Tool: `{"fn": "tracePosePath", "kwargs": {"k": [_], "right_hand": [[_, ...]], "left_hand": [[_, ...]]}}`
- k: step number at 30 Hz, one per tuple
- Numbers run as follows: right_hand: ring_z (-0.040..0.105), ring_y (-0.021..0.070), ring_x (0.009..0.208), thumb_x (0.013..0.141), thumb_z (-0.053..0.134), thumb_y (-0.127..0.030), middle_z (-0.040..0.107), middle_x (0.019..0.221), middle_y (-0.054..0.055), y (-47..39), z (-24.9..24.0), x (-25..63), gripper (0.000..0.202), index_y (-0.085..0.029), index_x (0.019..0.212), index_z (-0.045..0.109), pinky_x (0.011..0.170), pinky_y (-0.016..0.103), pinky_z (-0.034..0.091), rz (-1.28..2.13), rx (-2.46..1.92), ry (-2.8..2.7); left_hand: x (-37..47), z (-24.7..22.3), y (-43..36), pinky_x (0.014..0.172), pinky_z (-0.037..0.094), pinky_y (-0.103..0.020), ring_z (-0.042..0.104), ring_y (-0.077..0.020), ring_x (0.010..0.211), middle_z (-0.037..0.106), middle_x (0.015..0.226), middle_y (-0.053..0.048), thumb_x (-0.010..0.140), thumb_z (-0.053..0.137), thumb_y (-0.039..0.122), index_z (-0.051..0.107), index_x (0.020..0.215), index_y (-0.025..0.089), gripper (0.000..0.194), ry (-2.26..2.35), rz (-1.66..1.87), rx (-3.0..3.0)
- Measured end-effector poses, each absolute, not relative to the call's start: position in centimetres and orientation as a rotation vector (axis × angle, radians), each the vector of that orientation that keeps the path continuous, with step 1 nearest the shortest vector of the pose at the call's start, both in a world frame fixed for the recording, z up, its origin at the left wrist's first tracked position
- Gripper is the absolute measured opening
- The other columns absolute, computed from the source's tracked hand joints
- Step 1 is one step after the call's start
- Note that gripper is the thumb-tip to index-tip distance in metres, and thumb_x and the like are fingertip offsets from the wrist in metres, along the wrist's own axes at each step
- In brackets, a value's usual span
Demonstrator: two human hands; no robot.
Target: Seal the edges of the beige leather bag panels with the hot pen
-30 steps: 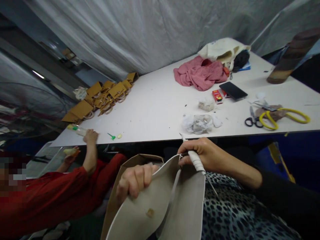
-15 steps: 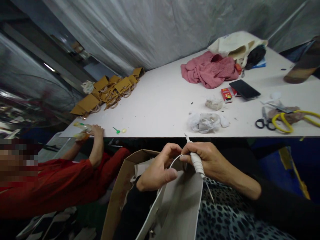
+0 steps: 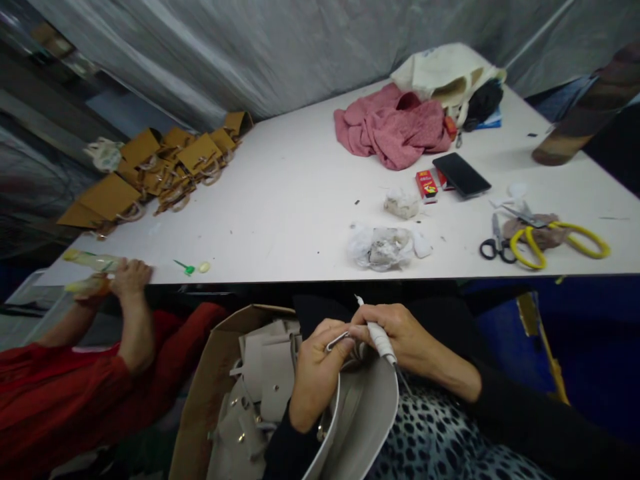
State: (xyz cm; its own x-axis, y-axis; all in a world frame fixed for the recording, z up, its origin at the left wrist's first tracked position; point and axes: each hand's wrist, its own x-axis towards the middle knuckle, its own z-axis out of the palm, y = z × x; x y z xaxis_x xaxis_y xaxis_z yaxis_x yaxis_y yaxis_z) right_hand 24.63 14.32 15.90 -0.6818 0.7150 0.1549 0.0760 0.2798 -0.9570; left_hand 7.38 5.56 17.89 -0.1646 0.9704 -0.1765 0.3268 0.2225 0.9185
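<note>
- Left hand [image 3: 317,373], spread half a second ago, now pinches a small shiny piece [image 3: 337,342].
- Right hand [image 3: 400,333] stays curled around the white-wrapped tool [image 3: 381,342].
- Both hands now meet at the grey bag [image 3: 369,410], below the worktop [image 3: 280,200].

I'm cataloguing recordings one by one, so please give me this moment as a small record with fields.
Left hand: pinching the grey bag near its top edge
Right hand: holding a white-wrapped tool at that edge
Left of bag: cardboard box with grey pieces inside
On table: yellow-handled scissors, phone, pink cloth, brown bags
Nearby: co-worker's hand at a bottle
</note>
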Motion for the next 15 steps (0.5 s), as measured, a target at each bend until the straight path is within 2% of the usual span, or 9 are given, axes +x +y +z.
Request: {"fn": "tracePosePath", "kwargs": {"k": [2,4,7,9,11,15], "right_hand": [[0.065,0.0139,0.072,0.105,0.053,-0.044,0.072,0.082,0.003,15.1,15.6,25.7,0.031,-0.018,0.097,0.068,0.066,0.024,0.047,1.466,-0.715,-1.906],[0.068,0.0156,0.079,0.107,0.049,-0.045,0.075,0.092,0.005,16.0,15.2,27.1,0.031,-0.019,0.116,0.064,0.073,0.026,0.051,1.501,-0.784,-1.809],[0.068,0.0176,0.084,0.108,0.044,-0.052,0.074,0.101,0.007,17.8,14.5,29.3,0.046,-0.023,0.14,0.057,0.079,0.031,0.053,1.44,-0.929,-1.698],[0.065,0.0178,0.082,0.107,0.044,-0.055,0.07,0.101,0.006,19.1,14.1,30.5,0.048,-0.024,0.139,0.062,0.079,0.032,0.051,1.27,-1.049,-1.678],[0.062,0.0174,0.08,0.106,0.047,-0.055,0.067,0.095,0.005,20.5,13.8,31.2,0.044,-0.023,0.129,0.068,0.077,0.031,0.049,1.099,-1.184,-1.651],[0.062,0.0164,0.072,0.103,0.057,-0.051,0.067,0.082,0.001,22.5,13.2,31.2,0.033,-0.021,0.111,0.067,0.069,0.03,0.048,0.98,-1.315,-1.588]], "left_hand": [[7.2,17.1,6.2,0.087,0.052,-0.034,0.068,-0.0246,0.095,0.075,0.099,-0.007,0.089,0.069,0.032,0.083,0.097,0.024,0.018,1.66,0.953,1.181],[7.1,16.1,7.0,0.085,0.053,-0.035,0.069,-0.0243,0.09,0.077,0.095,-0.007,0.088,0.07,0.035,0.082,0.096,0.021,0.02,1.718,0.962,1.063],[7.5,14.7,8.2,0.074,0.052,-0.032,0.066,-0.0214,0.076,0.075,0.082,-0.004,0.085,0.072,0.04,0.078,0.089,0.019,0.022,1.811,0.985,0.938],[8.2,14.0,9.2,0.071,0.05,-0.031,0.064,-0.0202,0.073,0.072,0.078,-0.003,0.085,0.071,0.041,0.076,0.087,0.019,0.022,1.804,0.979,0.956],[8.9,13.7,10.1,0.069,0.048,-0.031,0.062,-0.0198,0.072,0.07,0.076,-0.003,0.086,0.068,0.039,0.075,0.085,0.019,0.021,1.775,0.95,0.994],[10.0,13.4,11.5,0.065,0.044,-0.03,0.058,-0.0183,0.067,0.067,0.07,-0.002,0.084,0.068,0.038,0.074,0.081,0.019,0.02,1.795,0.898,0.98]]}}
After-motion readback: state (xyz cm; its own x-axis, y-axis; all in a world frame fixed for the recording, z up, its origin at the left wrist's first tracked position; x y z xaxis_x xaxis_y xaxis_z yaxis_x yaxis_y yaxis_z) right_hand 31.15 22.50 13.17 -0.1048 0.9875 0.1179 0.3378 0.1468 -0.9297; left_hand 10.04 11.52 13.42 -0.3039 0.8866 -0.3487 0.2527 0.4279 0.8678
